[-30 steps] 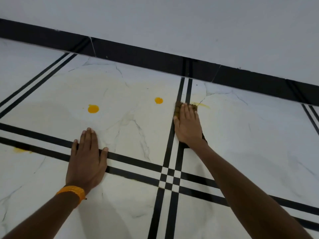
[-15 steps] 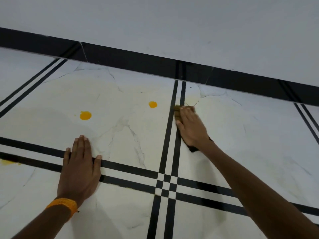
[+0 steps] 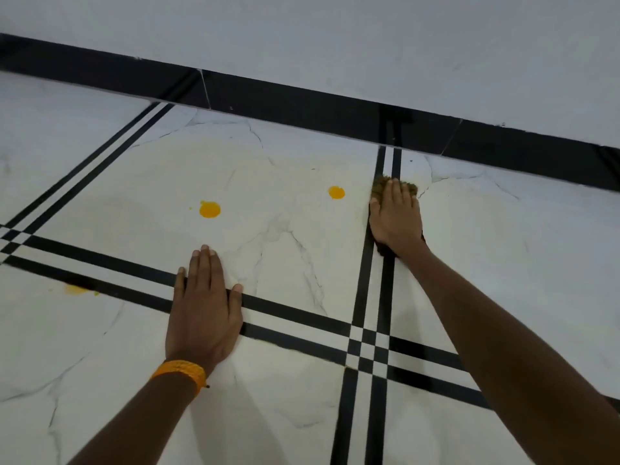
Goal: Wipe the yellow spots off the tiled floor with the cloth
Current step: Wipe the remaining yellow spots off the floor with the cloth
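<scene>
My right hand lies flat on a dark brownish cloth, pressing it onto the white tiled floor over the black double stripe. Only the cloth's far edge and a bit near my wrist show. Just left of the cloth is a small round yellow spot. A larger yellow spot lies further left, ahead of my left hand. That hand rests flat on the floor with fingers spread, holding nothing. A faint yellow smear sits at the far left by a black stripe.
A black skirting band runs along the foot of the white wall just beyond the cloth. Black double stripes cross the floor near my arms. An orange band is on my left wrist.
The yellow streak to the right of the cloth, seen one second ago, no longer shows. My right hand has shifted a little with the cloth. My left hand has stayed planted.
</scene>
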The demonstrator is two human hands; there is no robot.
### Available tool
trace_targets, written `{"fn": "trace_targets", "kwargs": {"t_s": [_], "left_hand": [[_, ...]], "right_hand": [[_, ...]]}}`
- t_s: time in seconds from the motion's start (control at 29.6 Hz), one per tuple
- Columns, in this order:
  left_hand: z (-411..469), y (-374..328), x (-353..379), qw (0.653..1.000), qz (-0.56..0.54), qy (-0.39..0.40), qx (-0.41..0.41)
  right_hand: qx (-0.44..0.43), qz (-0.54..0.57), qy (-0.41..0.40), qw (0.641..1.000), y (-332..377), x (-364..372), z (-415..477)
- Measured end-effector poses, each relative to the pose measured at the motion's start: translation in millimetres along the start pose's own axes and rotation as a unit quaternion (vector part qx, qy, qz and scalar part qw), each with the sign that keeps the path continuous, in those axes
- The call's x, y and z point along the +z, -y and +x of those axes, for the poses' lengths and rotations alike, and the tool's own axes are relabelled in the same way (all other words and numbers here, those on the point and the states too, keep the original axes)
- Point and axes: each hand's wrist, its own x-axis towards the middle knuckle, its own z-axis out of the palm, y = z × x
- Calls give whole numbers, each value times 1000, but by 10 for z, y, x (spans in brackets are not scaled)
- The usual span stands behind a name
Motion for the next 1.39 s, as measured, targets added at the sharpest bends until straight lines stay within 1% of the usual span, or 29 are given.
{"fn": "trace_targets", "kwargs": {"t_s": [0.03, 0.07, 0.1, 0.14, 0.2, 0.27, 0.3, 0.34, 0.37, 0.44, 0.47, 0.51, 0.54, 0.57, 0.64, 0.68, 0.71, 0.74, 0.78, 0.85, 0.88, 0.95, 1.01, 1.08, 1.12, 1.18, 1.22, 1.29, 1.39], "left_hand": [[-4, -9, 1, 1000, 1, -1, -1], [12, 7, 3, 1000, 7, -1, 0], [20, -9, 11, 1000, 10, -2, 2], [27, -1, 14, 1000, 11, 1, 2], [21, 30, 2, 1000, 7, 8, -2], [-5, 10, -18, 1000, 2, 11, -2], [-3, 8, -29, 1000, -4, 7, -5], [-6, -6, -31, 1000, -7, 4, -6], [9, -6, -26, 1000, -8, -1, -6], [0, 0, -9, 1000, -4, 1, -6], [0, -8, -12, 1000, -3, 3, -6], [2, -12, -10, 1000, -3, 5, -4], [2, -7, -12, 1000, -4, 8, -4], [9, -1, -16, 1000, -5, 9, -4], [19, 25, -13, 1000, -5, 9, -3], [5, 17, -21, 1000, -7, 10, -7], [7, -4, -28, 1000, -8, 9, -6], [5, -6, -39, 1000, -8, 9, -6], [-4, 2, -34, 1000, -8, 11, -8], [22, -14, -22, 1000, -7, 6, -5], [15, -15, -18, 1000, -9, 6, -6], [20, -20, -19, 1000, -12, 11, -7], [21, -13, -30, 1000, -16, 18, -20], [16, -50, -94, 999, -27, 14, -27], [-18, -55, -154, 999, -29, 17, -24], [-124, 27, -196, 999, -33, 18, -8], [-243, 159, -228, 999, -35, 15, -16], [-569, 592, -281, 996, -40, 4, -82], [-999, 1273, -372, 983, -14, -31, -180]], "right_hand": [[27, -1, -5, 1000, 86, 8, 150], [33, 8, -5, 999, 237, 35, 268], [16, 9, -3, 1000, 405, 42, 331], [-17, 8, 5, 1000, 610, 72, 328], [-128, 2, 31, 991, 971, 109, 100], [-219, 4, 63, 974, 944, 95, -278], [-245, 9, 58, 968, 822, 80, -379], [-240, 24, 42, 970, 633, 62, -411], [-207, 23, 11, 978, 465, 42, -349], [-82, 2, -4, 997, 281, 29, -98], [-29, 3, -1, 1000, 312, 35, 71], [-6, 10, -2, 1000, 453, 53, 204], [-14, 18, 5, 1000, 699, 83, 262], [-53, 29, 6, 998, 980, 84, 225], [-175, 37, 26, 984, 1402, 178, -135], [-241, 31, 41, 969, 1449, 193, -450], [-278, 34, 51, 959, 1355, 189, -760], [-294, 46, 65, 952, 1191, 166, -1005], [-282, 54, 56, 956, 991, 162, -1129], [-182, 28, 24, 983, 688, 122, -950], [-127, 16, 22, 992, 688, 110, -770], [-83, 12, 17, 996, 1006, 123, -505], [-128, 14, 21, 991, 1397, 224, -655], [-207, 19, 41, 977, 1450, 229, -998], [-230, 15, 50, 972, 1365, 197, -1148], [-226, 9, 45, 973, 1183, 154, -1215], [-215, 3, 39, 976, 1147, 163, -1178], [-206, -15, 53, 977, 1167, 177, -1101], [-165, -17, 31, 986, 1247, 197, -985]]}}
